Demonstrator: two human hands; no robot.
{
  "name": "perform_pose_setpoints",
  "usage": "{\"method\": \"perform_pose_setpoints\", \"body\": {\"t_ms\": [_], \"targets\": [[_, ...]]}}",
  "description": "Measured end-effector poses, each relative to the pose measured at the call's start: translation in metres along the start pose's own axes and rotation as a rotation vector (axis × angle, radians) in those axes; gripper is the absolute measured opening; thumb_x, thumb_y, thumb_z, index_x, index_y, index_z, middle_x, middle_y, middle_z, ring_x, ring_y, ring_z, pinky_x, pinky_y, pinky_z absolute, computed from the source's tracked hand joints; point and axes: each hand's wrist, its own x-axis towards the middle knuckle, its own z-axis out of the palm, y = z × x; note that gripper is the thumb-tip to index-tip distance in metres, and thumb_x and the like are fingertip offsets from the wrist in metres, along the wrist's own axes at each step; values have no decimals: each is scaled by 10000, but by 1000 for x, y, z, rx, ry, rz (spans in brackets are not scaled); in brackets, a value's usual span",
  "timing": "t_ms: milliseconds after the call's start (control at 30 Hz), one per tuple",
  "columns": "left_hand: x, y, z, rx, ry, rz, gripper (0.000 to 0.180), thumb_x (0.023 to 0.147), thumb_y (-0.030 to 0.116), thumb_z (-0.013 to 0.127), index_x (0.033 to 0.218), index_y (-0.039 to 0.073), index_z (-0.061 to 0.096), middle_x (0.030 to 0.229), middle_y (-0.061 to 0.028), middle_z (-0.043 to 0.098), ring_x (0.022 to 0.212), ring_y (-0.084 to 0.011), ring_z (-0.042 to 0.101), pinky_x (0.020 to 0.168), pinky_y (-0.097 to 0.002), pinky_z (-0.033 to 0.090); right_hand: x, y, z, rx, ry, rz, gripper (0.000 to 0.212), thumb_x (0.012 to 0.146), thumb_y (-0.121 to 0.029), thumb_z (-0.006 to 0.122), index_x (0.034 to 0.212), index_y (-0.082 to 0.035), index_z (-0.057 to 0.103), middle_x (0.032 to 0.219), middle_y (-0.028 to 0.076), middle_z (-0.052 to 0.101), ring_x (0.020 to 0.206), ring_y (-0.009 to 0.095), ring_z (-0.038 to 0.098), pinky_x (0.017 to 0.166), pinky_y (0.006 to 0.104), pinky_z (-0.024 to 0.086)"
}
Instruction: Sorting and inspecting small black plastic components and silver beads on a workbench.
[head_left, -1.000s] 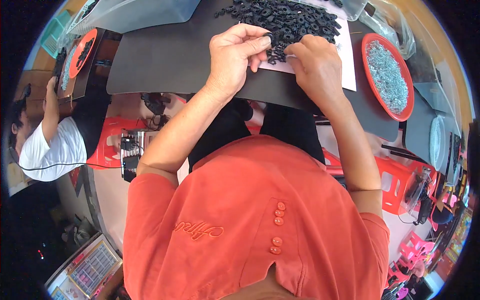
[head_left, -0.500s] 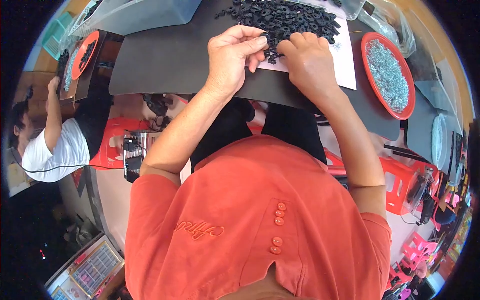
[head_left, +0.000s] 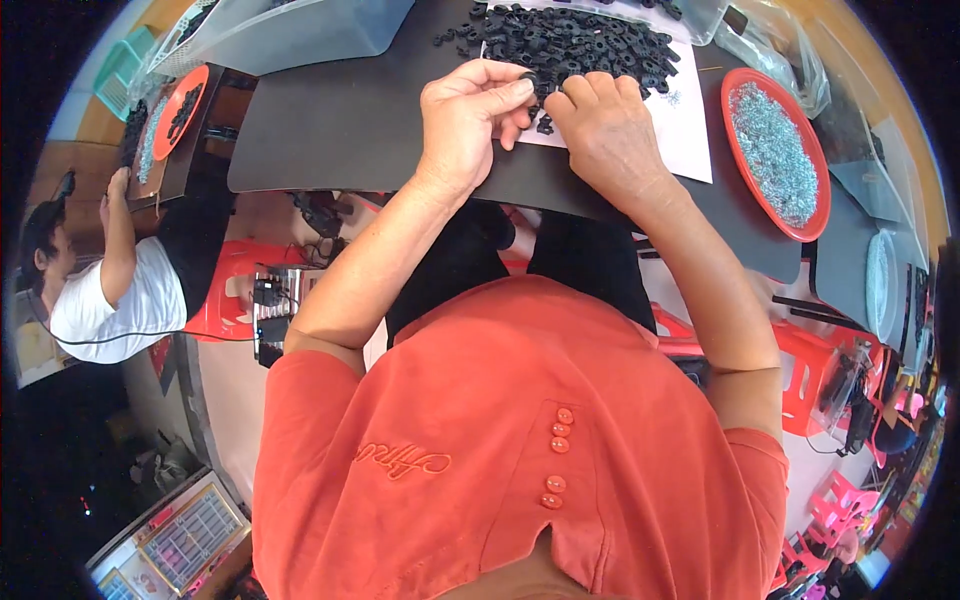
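Observation:
My left hand point(head_left: 470, 115) pinches a small black plastic part point(head_left: 530, 77) between thumb and forefinger, its other fingers curled below. Close on its right, my right hand point(head_left: 605, 125) is closed, knuckles up, its fingertips turned toward the left hand. Whatever the right fingers hold is hidden behind them. A large heap of small black plastic parts point(head_left: 590, 45) lies just beyond both hands on a white sheet point(head_left: 685, 130). A few loose black pieces point(head_left: 544, 125) rest between the hands. To the right stands a red oval tray point(head_left: 735, 150) full of small shiny silvery pieces point(head_left: 778, 150).
A clear plastic bin point(head_left: 330, 35) stands at the far left of the dark table point(head_left: 330, 130). Clear plastic bags point(head_left: 770, 50) lie at the far right. On the left, a person in a white shirt point(head_left: 125, 305) sits by another table with a red plate point(head_left: 198, 95).
My right hand has shifted slightly left and down, nearer to my left hand. The left hand keeps its pinch on the black part. The whole view has moved a little.

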Motion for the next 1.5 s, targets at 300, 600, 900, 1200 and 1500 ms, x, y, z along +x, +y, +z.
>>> {"method": "perform_pose_setpoints", "body": {"t_ms": [300,600,900,1200,1500], "targets": [[0,0,0,-15,20,6,130,883,38,656,970,-59,654,796,-118,672,557,-128,590,444,-230,432,-5,2,-8,76,-43,59,126,694,-35,611,815,-70,596,857,65,560,867,255,546,744,382,404],[2,-1,0,37,27,-14,133,879,38,665,979,-50,656,801,-112,673,574,-124,598,438,-222,423,-3,-4,-12,12,-85,39,83,724,-103,624,805,-86,610,826,67,578,855,260,572,754,402,413],[1,10,7,80,14,8,149,876,46,669,987,-51,651,806,-114,673,579,-125,596,447,-225,428,-4,14,-9,318,-6,109,123,711,-22,608,818,-81,606,833,94,578,859,301,586,743,419,426],[25,18,18,62,-7,88,149,875,11,653,995,-76,643,829,-145,673,621,-148,613,480,-233,443,2,34,-14,309,125,122,60,735,-67,649,791,-88,645,806,69,584,804,283,599,690,407,445],[22,4,13,70,40,96,116,846,9,686,945,-50,669,781,-100,674,583,-113,600,459,-211,435,-3,16,-7,98,1,60,79,698,-98,650,776,-109,657,812,52,560,866,244,565,724,382,408]]}}
